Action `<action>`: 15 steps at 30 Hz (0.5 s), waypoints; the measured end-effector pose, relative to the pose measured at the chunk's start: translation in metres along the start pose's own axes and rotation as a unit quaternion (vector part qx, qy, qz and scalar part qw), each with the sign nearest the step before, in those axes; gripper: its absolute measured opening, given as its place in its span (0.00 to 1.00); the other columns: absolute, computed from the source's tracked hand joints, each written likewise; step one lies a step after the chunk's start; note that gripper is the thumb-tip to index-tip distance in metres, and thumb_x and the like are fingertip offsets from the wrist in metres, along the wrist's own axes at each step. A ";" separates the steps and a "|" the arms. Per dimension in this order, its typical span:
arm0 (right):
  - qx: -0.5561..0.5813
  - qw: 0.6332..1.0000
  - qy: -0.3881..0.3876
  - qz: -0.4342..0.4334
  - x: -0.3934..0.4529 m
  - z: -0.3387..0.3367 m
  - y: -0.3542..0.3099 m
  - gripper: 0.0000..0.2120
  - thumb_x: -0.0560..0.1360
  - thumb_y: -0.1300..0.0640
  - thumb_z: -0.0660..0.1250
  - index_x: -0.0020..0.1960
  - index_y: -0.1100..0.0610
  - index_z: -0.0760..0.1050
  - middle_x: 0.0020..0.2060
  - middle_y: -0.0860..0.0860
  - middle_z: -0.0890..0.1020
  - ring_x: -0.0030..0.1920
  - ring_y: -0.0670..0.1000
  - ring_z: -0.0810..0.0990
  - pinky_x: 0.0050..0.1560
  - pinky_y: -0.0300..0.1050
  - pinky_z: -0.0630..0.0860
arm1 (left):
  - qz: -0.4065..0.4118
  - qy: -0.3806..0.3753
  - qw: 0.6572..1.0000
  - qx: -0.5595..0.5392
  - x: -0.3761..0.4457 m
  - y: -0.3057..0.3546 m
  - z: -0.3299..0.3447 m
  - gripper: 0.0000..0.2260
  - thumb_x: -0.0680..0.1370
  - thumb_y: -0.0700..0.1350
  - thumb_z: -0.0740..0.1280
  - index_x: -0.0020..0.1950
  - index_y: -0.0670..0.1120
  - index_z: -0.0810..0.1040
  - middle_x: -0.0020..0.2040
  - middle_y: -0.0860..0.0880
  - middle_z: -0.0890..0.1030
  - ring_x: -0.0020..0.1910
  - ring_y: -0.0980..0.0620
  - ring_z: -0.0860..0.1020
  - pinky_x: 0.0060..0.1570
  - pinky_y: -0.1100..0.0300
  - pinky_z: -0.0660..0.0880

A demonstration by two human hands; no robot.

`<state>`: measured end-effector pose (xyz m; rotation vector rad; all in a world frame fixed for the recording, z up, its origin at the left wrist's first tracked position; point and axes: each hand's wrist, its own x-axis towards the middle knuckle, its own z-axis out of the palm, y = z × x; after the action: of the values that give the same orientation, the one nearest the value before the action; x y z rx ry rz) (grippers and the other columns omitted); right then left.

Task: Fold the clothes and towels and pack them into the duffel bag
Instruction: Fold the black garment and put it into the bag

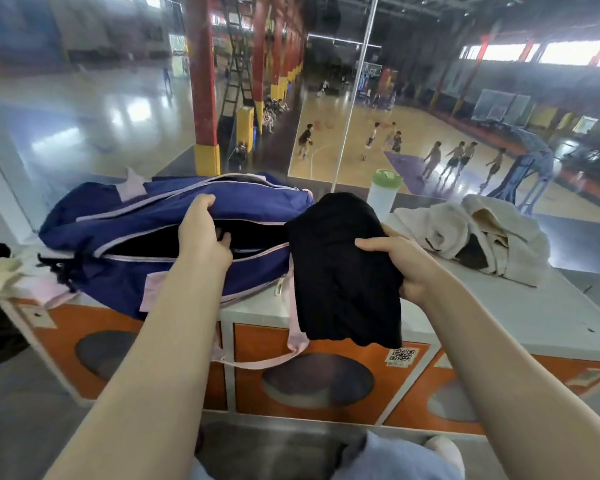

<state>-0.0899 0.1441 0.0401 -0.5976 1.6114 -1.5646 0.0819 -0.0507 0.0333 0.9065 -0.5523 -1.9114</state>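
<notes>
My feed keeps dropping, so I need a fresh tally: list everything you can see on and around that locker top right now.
duffel bag: one, navy with pale pink trim, on the locker top at left, zip open
black garment: one, folded, held just right of the bag's opening
beige towel: one, crumpled, on the locker top at right
bottle: one, translucent with green lid, behind the garment
lockers: white top, orange doors
left hand: holds the bag's opening wide
right hand: grips the black garment

Indoor sports hall: basketball court [378, 133], hoop stand [530, 168], players.
</notes>
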 end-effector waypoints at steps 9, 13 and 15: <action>-0.067 0.997 -0.043 0.010 0.012 0.008 -0.002 0.20 0.74 0.62 0.69 0.64 0.51 0.74 0.56 0.53 0.83 0.55 0.55 0.82 0.55 0.52 0.79 | 0.000 -0.060 0.989 -0.137 0.019 0.015 0.024 0.15 0.77 0.42 0.62 0.63 0.43 0.72 0.60 0.44 0.79 0.52 0.46 0.79 0.48 0.53 0.75; -0.072 0.995 -0.064 0.006 0.015 0.012 -0.013 0.19 0.75 0.63 0.68 0.64 0.52 0.75 0.55 0.53 0.84 0.53 0.54 0.84 0.50 0.48 0.81 | -0.016 -0.119 0.978 -0.173 0.017 0.031 0.037 0.08 0.80 0.42 0.55 0.50 0.41 0.72 0.66 0.41 0.75 0.56 0.44 0.75 0.61 0.51 0.69; -0.076 0.994 -0.082 0.004 0.015 0.014 -0.019 0.18 0.75 0.63 0.67 0.64 0.52 0.75 0.53 0.52 0.84 0.51 0.53 0.85 0.47 0.47 0.82 | -0.024 -0.138 0.977 -0.159 0.014 0.037 0.041 0.09 0.81 0.40 0.54 0.52 0.40 0.72 0.74 0.42 0.68 0.70 0.42 0.71 0.69 0.51 0.67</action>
<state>-0.0911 0.1217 0.0561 -0.7796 1.6140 -1.3581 0.0666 -0.0803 0.0794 0.4546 -0.3699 -2.1096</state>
